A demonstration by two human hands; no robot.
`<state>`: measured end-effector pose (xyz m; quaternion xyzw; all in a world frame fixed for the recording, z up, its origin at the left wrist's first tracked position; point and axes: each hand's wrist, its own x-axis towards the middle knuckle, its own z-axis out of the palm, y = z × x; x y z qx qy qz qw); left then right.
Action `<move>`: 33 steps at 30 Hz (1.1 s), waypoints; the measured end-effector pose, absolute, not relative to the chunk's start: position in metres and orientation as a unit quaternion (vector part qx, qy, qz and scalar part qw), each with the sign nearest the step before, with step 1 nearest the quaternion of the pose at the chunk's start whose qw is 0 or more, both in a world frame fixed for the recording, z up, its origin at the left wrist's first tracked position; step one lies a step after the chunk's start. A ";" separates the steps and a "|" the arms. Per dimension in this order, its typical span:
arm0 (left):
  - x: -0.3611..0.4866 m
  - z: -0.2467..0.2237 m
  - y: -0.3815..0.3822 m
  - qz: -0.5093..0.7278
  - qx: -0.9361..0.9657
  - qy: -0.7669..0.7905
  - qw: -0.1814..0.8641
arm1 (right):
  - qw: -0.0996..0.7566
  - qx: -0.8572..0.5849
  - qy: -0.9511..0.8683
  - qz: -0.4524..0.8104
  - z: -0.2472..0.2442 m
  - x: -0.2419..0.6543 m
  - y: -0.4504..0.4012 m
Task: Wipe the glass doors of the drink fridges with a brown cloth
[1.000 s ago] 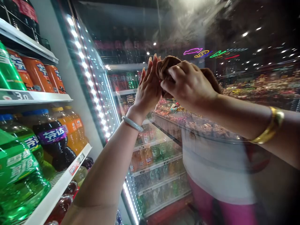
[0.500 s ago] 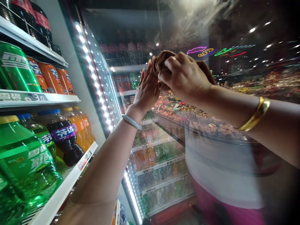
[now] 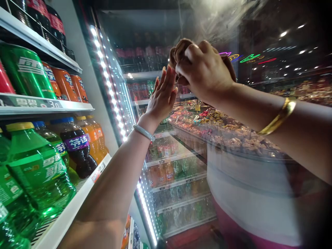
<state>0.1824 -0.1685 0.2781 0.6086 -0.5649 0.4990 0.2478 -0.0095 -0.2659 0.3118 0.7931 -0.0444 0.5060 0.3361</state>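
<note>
A crumpled brown cloth [image 3: 183, 48] is bunched in my right hand [image 3: 204, 71], whose fingers are curled round it against the glass door [image 3: 192, 176]. A gold bracelet [image 3: 278, 117] circles the right wrist. Just left of the cloth and lower, my left hand [image 3: 162, 93] is raised with its palm toward the glass and its fingers stretched upward, holding nothing. A pale bangle [image 3: 144, 132] is on the left wrist. Smears and a cloudy patch show on the upper glass. Part of the cloth is hidden behind my right fingers.
At the left, fridge shelves [image 3: 49, 106] hold green bottles [image 3: 36, 166], orange cans [image 3: 63, 83] and a large green can [image 3: 26, 71]. A bright LED strip [image 3: 109, 84] runs along the door's side. Through the glass, a display of small packaged goods [image 3: 223, 128] appears.
My right hand and the cloth have moved slightly up, apart from my left hand. The left hand has shifted a little down and left. The shelves appear slightly farther right.
</note>
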 end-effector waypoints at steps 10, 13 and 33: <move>0.194 0.283 -0.169 0.468 0.595 -0.594 0.272 | 0.315 0.824 0.033 0.470 0.285 -0.001 -0.268; 0.195 0.277 -0.167 0.482 0.586 -0.591 0.274 | 0.298 0.808 0.008 0.509 0.295 -0.005 -0.273; 0.233 0.274 -0.154 0.475 0.606 -0.561 0.302 | 0.303 0.837 0.027 0.456 0.292 0.033 -0.245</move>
